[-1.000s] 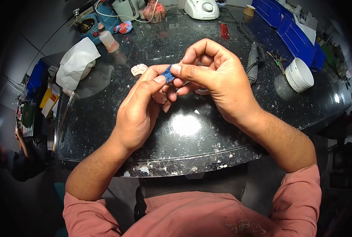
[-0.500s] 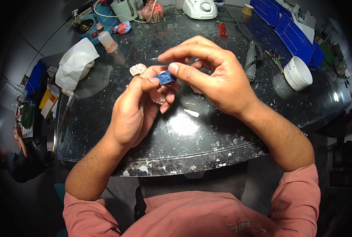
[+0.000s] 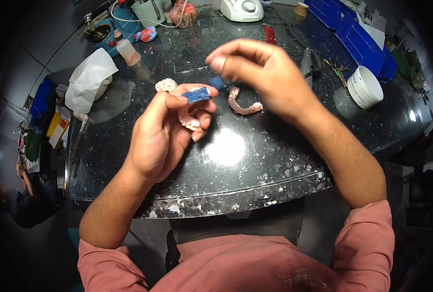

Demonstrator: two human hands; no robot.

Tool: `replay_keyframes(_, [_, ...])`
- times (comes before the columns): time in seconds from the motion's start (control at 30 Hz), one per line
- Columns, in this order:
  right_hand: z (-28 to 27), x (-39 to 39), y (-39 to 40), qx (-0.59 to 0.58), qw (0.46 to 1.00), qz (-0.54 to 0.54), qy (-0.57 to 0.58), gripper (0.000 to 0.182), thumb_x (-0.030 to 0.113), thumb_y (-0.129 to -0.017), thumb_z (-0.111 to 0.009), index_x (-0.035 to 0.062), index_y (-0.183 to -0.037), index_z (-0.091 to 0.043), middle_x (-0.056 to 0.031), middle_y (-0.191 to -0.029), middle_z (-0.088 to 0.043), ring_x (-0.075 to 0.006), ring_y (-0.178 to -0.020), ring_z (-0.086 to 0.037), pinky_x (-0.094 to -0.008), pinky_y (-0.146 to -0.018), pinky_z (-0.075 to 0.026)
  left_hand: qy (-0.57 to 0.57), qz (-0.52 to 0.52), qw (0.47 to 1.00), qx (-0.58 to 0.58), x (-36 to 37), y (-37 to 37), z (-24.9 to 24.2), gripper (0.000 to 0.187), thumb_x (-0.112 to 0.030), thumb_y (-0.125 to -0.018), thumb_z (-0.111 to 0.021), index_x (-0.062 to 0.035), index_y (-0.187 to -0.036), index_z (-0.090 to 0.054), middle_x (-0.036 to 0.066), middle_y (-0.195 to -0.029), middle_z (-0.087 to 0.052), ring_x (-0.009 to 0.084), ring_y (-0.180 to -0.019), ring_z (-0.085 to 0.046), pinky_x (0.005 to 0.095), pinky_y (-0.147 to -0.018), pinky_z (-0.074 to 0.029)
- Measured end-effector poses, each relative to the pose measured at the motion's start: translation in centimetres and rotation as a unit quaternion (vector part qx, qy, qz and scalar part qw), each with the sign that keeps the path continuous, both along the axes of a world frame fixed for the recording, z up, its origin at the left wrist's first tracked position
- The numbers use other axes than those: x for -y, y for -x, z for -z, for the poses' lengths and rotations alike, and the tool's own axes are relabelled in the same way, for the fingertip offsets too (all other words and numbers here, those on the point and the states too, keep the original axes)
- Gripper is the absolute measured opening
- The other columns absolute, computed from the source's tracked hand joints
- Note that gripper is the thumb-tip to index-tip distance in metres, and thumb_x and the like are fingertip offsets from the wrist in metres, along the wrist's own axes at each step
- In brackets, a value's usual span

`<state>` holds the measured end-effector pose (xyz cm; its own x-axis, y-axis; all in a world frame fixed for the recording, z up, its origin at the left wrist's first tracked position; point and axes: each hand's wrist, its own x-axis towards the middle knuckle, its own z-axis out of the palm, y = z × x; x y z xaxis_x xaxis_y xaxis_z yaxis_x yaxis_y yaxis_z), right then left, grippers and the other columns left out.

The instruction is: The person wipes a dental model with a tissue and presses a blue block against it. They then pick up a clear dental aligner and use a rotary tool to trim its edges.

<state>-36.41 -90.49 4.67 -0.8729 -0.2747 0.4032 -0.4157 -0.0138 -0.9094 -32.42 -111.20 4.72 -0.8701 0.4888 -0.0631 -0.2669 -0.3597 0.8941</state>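
Observation:
My left hand (image 3: 155,131) is closed, with a small blue strip (image 3: 197,95) pinched between thumb and index finger. The same hand holds a pale pink, curved dental piece (image 3: 188,118) with tooth-like bumps, partly hidden by the fingers. Above and to the right is my right hand (image 3: 272,80), thumb and index fingertips close together and slightly blurred; anything between them is too small to make out. A second blue piece (image 3: 217,83) shows just beyond my left fingertips. Below my right hand, a U-shaped pinkish-brown dental arch (image 3: 243,109) lies on the table.
A pale toothed dental cast (image 3: 166,85) lies behind my left hand. To the left are a paper-covered container (image 3: 90,80) and a bottle (image 3: 129,52). A white tub (image 3: 365,87) and blue bins (image 3: 362,44) stand right. A white machine (image 3: 243,9) is at the back.
My right hand has drawn away from the blue strip, thumb and index finger coming together. The dental arch and second blue piece show now. A white sliver on the table no longer shows.

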Motion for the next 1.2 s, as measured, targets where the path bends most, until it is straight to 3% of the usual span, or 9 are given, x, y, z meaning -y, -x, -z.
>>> replay_keyframes(0.17, [0.3,-6.1,4.1,-0.173,0.908,0.192,-0.33,0.025,0.025,-0.091,-0.065,0.0035,-0.103,-0.072,-0.0109,-0.094,-0.073,-0.0188,-0.088,-0.069,-0.0308,-0.081,-0.053,-0.011,-0.027,1.0,0.007,0.4,0.5,-0.3,0.043,-0.025,-0.096,-0.038,0.008,-0.115,-0.058,0.012,-0.093,-0.063,0.0159,-0.078,-0.057,0.027,-0.066,-0.044])
replay_keyframes(0.33, [-1.2,-5.8,3.1,0.049,0.857,0.196,-0.474,0.038,0.042,-0.074,-0.077,0.0055,-0.084,-0.076,-0.0127,-0.077,-0.072,-0.024,-0.074,-0.07,-0.0346,-0.08,-0.053,-0.025,-0.019,0.998,0.051,0.4,0.6,-0.2,0.043,-0.026,-0.096,-0.039,0.008,-0.115,-0.059,0.012,-0.093,-0.063,0.0158,-0.077,-0.057,0.0277,-0.064,-0.044])
replay_keyframes(0.47, [-2.6,-4.8,1.4,0.041,0.813,0.189,-0.55,0.032,0.036,-0.074,-0.078,0.0045,-0.08,-0.074,-0.013,-0.077,-0.071,-0.0246,-0.077,-0.07,-0.0359,-0.081,-0.053,0.006,-0.011,0.999,0.036,0.8,0.8,-0.1,0.05,-0.027,-0.096,-0.033,0.0102,-0.122,-0.054,0.012,-0.097,-0.062,0.0164,-0.08,-0.056,0.0266,-0.066,-0.046])
replay_keyframes(0.63, [-1.2,-4.9,2.2,0.045,0.841,0.199,-0.502,0.021,0.024,-0.076,-0.078,0.006,-0.086,-0.075,-0.0104,-0.078,-0.072,-0.0218,-0.078,-0.07,-0.0349,-0.078,-0.053,0.025,-0.011,0.999,0.023,0.7,0.7,-0.2,0.049,-0.027,-0.097,-0.033,0.0105,-0.12,-0.055,0.013,-0.095,-0.063,0.0149,-0.077,-0.056,0.0248,-0.062,-0.046])
replay_keyframes(0.7, [-1.0,-5.1,2.4,-0.008,0.902,0.194,-0.387,0.02,0.022,-0.077,-0.078,0.0053,-0.088,-0.074,-0.009,-0.077,-0.072,-0.0167,-0.077,-0.069,-0.0313,-0.075,-0.052,0.031,-0.013,0.999,0.021,0.6,0.7,-0.3,0.049,-0.027,-0.098,-0.033,0.0098,-0.12,-0.056,0.013,-0.095,-0.063,0.0147,-0.077,-0.056,0.0251,-0.063,-0.046])
replay_keyframes(0.8, [-2.7,-3.0,0.8,-0.072,0.988,0.036,-0.132,0.016,0.012,-0.084,-0.075,0.0008,-0.095,-0.073,-0.0011,-0.086,-0.072,-0.0087,-0.083,-0.065,-0.0243,-0.076,-0.051,0.052,-0.021,0.998,0.017,0.6,0.6,-0.3,0.047,-0.026,-0.098,-0.032,0.0078,-0.12,-0.057,0.012,-0.094,-0.063,0.0142,-0.076,-0.056,0.0253,-0.064,-0.046])
replay_keyframes(0.9, [-3.3,-0.5,-1.8,-0.204,0.973,-0.053,-0.091,0.016,0.002,-0.083,-0.073,-0.0011,-0.099,-0.072,-0.0076,-0.097,-0.07,-0.0163,-0.093,-0.065,-0.0288,-0.083,-0.051,0.057,-0.03,0.998,0.014,0.7,0.3,0.1,0.045,-0.028,-0.101,-0.032,0.0041,-0.118,-0.058,0.011,-0.095,-0.063,0.0138,-0.077,-0.057,0.026,-0.066,-0.046])
replay_keyframes(1.03, [-1.7,0.8,-2.3,-0.359,0.918,-0.019,-0.165,0.027,-0.001,-0.078,-0.075,0.0045,-0.104,-0.073,-0.0086,-0.095,-0.07,-0.0209,-0.091,-0.067,-0.0306,-0.078,-0.053,0.035,-0.021,0.999,0.008,0.5,-0.4,-0.2,0.035,-0.023,-0.102,-0.039,0.0029,-0.118,-0.057,0.009,-0.102,-0.063,0.0137,-0.084,-0.057,0.0271,-0.077,-0.045])
replay_keyframes(1.2, [-1.1,1.5,-2.5,-0.313,0.942,0.006,-0.122,0.025,0.002,-0.076,-0.074,0.0057,-0.1,-0.068,-0.0064,-0.092,-0.068,-0.0225,-0.081,-0.065,-0.0321,-0.075,-0.051,0.028,-0.008,0.999,0.042,-0.1,-0.3,-1.1,0.038,-0.027,-0.099,-0.039,0.0002,-0.118,-0.056,0.009,-0.101,-0.063,0.0175,-0.088,-0.061,0.0308,-0.077,-0.049])
